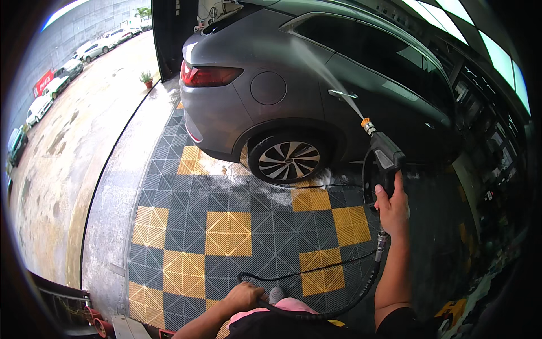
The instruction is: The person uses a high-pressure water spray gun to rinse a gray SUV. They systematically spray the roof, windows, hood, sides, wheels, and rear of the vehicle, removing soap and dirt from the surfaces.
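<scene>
My right hand (393,207) grips the handle of a black pressure-washer gun (384,154), raised at the right. From its orange nozzle (365,122) a fan of water (322,72) runs up and left onto the rear side of a grey car (292,97), beside the rear window. Low in the middle, my left hand (245,296) is closed around the black hose (288,312), which curves up to the metal coupling (381,241) under the gun. White foam (233,173) lies on the floor near the rear wheel (289,160).
Grey and yellow grid tiles (228,233) cover the floor, and thin black hose crosses them. Potted plants (103,327) stand at the lower left. Outside, a potted plant (147,79) and parked cars (39,109) are visible. Something yellow (452,311) sits at the lower right.
</scene>
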`<state>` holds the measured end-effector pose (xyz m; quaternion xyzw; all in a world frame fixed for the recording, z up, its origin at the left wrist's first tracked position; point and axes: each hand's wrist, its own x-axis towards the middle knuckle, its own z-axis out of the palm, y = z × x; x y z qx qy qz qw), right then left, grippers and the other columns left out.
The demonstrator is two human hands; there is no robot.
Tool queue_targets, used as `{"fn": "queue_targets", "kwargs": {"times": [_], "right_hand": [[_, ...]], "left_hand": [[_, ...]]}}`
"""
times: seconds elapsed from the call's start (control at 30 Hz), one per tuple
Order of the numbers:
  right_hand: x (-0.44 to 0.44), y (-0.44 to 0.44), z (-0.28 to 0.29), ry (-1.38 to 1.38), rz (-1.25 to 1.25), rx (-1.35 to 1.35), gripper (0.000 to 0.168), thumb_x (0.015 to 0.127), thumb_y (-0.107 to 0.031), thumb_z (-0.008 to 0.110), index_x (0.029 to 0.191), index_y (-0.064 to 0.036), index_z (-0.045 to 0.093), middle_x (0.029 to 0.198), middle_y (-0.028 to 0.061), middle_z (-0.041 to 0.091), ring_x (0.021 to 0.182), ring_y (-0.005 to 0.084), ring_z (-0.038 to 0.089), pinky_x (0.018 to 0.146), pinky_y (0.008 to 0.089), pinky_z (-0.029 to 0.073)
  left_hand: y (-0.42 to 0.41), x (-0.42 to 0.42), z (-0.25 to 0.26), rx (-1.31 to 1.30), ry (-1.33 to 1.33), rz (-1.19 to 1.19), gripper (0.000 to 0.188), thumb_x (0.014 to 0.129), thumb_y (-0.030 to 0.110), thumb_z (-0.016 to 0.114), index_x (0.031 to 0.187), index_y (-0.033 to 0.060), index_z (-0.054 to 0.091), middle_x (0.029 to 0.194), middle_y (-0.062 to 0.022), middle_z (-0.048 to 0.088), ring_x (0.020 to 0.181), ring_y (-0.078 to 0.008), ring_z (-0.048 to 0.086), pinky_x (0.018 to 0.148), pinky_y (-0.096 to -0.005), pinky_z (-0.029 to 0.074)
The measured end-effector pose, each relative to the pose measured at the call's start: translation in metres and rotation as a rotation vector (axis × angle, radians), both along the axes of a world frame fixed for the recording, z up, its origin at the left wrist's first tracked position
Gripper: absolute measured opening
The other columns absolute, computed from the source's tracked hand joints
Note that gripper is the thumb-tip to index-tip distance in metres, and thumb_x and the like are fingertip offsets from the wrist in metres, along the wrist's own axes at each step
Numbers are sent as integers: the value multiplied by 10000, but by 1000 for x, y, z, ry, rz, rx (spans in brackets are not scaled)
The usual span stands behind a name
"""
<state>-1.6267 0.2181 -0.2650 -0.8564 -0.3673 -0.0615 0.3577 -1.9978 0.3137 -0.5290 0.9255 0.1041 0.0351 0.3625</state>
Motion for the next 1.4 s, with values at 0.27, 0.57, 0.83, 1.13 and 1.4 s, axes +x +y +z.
{"fn": "queue_targets", "kwargs": {"times": [0.27, 0.57, 0.83, 1.13, 1.4], "right_hand": [[31, 99, 183, 111, 291, 228, 588, 968, -225, 597, 1503, -127, 372, 781, 18, 569, 566, 105, 571, 536, 278, 490], [-5, 199, 328, 131, 430, 167, 270, 938, -250, 637, 1137, -89, 555, 754, 27, 585, 542, 115, 583, 494, 276, 514], [-47, 285, 352, 180, 325, 213, 263, 939, -275, 660, 1043, -57, 556, 743, 43, 616, 501, 116, 582, 467, 268, 518], [-28, 372, 363, 228, 373, 222, 268, 926, -272, 676, 928, -26, 569, 720, 75, 635, 494, 120, 588, 461, 261, 527], [63, 438, 374, 167, 308, 246, 256, 909, -271, 672, 900, -34, 575, 710, 73, 633, 487, 134, 584, 453, 278, 514]], "left_hand": [[-1, -3, 97, -7, -180, 191, 420, 878, 357, 743, 632, 75, 552, 555, -48, 559, 555, -256, 621, 583, -386, 517], [84, -63, 203, -76, -418, 2, 232, 722, 159, 781, 795, 75, 577, 654, -54, 583, 640, -247, 651, 604, -372, 525], [207, -152, 259, -41, -589, 11, 390, 760, 266, 879, 683, 107, 532, 528, -6, 541, 466, -156, 606, 450, -287, 427], [314, -123, 288, 92, -780, 12, 387, 746, 265, 855, 731, 98, 506, 538, -25, 519, 441, -183, 560, 424, -328, 384], [422, -24, 297, 103, -839, -93, 440, 740, 315, 880, 718, 124, 484, 483, 1, 497, 404, -143, 564, 387, -276, 376]]}}
